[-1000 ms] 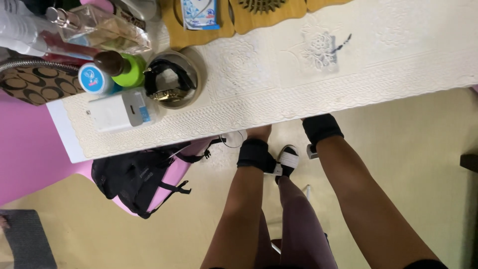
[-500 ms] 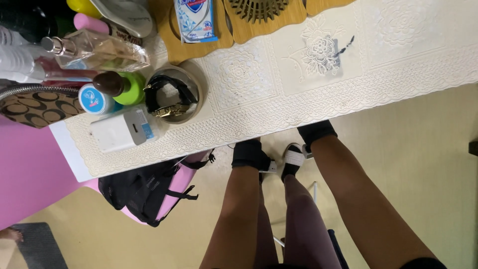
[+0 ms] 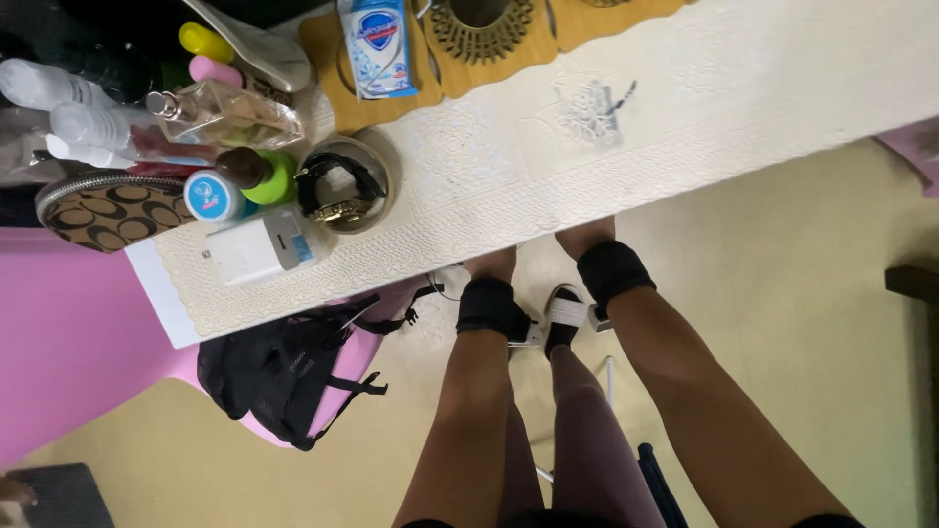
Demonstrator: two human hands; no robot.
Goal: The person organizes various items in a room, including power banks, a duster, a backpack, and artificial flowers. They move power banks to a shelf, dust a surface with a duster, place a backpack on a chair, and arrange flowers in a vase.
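Note:
Both my forearms reach forward to the near edge of a table covered with a cream lace cloth (image 3: 685,127). Each wrist wears a black band. My left hand (image 3: 492,262) and my right hand (image 3: 585,238) show only their backs. Their fingers are hidden under the table edge, so I cannot tell whether they grip it. Nearest on the tabletop, to the left of my left hand, stands a round metal bowl (image 3: 377,191) with a black-strapped watch in it.
The table's left end holds a white box (image 3: 259,246), small jars, a perfume bottle (image 3: 230,115), clear bottles and a patterned pouch (image 3: 103,210). A soap packet (image 3: 377,44) lies on wooden mats. A black bag (image 3: 284,372) sits on a pink seat. Below are my legs and a sandalled foot (image 3: 564,315).
The view has tilted up, so more of the table's far side shows. My hands stay at the table edge with the fingers out of sight.

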